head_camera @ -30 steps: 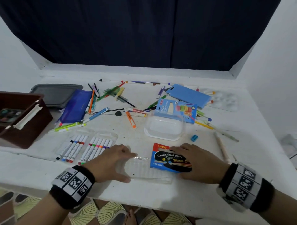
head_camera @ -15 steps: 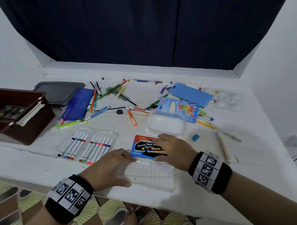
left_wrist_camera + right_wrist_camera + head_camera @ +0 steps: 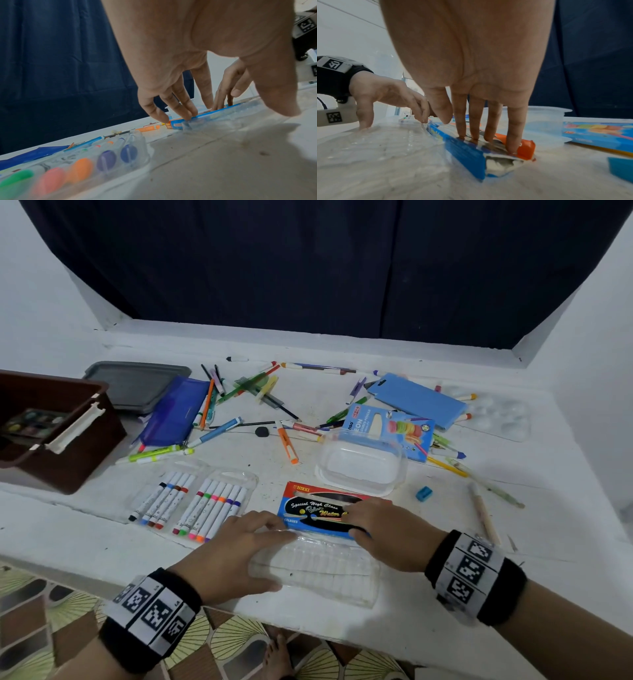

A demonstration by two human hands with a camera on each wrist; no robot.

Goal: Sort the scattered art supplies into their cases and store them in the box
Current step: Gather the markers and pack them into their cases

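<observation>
A clear ridged plastic tray (image 3: 318, 571) lies at the table's front edge. My left hand (image 3: 263, 559) holds its left end, fingertips on the far rim and thumb on the near side. Just beyond the tray lies a red, blue and black water colour box (image 3: 308, 506), its near edge touching the tray's far rim. My right hand (image 3: 363, 525) presses straight fingers on the box's right half. The right wrist view shows the box (image 3: 465, 151), its torn open end facing the camera, beside the tray (image 3: 385, 142). In the left wrist view my fingertips (image 3: 188, 115) meet the box edge.
A brown storage box (image 3: 68, 463) holding a paint set stands at the left, its grey lid (image 3: 137, 385) behind it. A clear marker case (image 3: 191, 505), blue pouch (image 3: 174, 412), clear tub (image 3: 359, 465), neon pencil box (image 3: 390, 428), blue sharpener (image 3: 423, 493) and several loose pens surround the hands.
My right hand slid the water colour box left and away, from over the tray's right end to just beyond its far rim. My left hand stayed on the tray.
</observation>
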